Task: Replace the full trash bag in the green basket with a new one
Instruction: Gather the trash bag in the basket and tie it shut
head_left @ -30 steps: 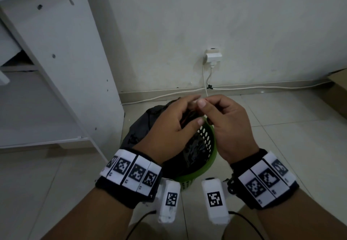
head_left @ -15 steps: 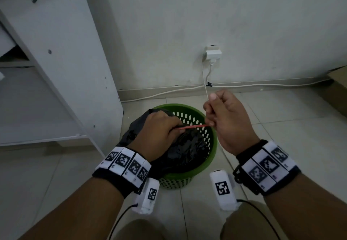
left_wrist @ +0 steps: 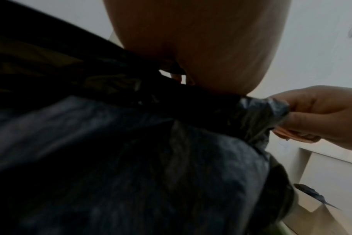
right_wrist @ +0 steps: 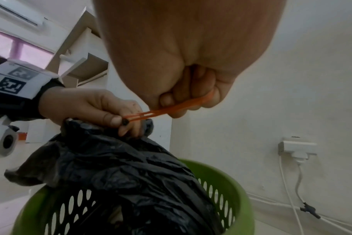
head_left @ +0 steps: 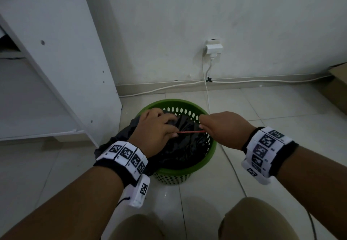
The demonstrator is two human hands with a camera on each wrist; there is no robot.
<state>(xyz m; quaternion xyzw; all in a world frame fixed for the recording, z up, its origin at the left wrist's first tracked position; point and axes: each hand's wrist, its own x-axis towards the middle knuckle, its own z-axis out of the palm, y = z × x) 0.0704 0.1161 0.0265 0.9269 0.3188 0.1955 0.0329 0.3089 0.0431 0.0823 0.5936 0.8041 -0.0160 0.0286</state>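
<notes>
A full black trash bag [head_left: 185, 145] sits in the green perforated basket [head_left: 211, 157] on the tiled floor. My left hand [head_left: 155, 129] grips the bag's gathered neck [right_wrist: 103, 127] above the basket. An orange rubber band [head_left: 190, 132] is stretched taut between my two hands. My right hand [head_left: 223, 127] holds the band's far end with curled fingers [right_wrist: 191, 98], pulling it to the right. In the left wrist view the bunched bag neck [left_wrist: 259, 114] sticks out past my left palm, with my right hand [left_wrist: 319, 114] next to it.
A white shelf unit [head_left: 62, 61] stands close on the left of the basket. A wall socket with a plug [head_left: 214, 48] and white cables [head_left: 262, 81] run along the wall behind. A cardboard box [head_left: 338, 87] lies at the far right. My knees show at the bottom.
Both hands came down toward the basket and moved apart. The orange band, first hidden between my fingers, is now stretched wider between the hands.
</notes>
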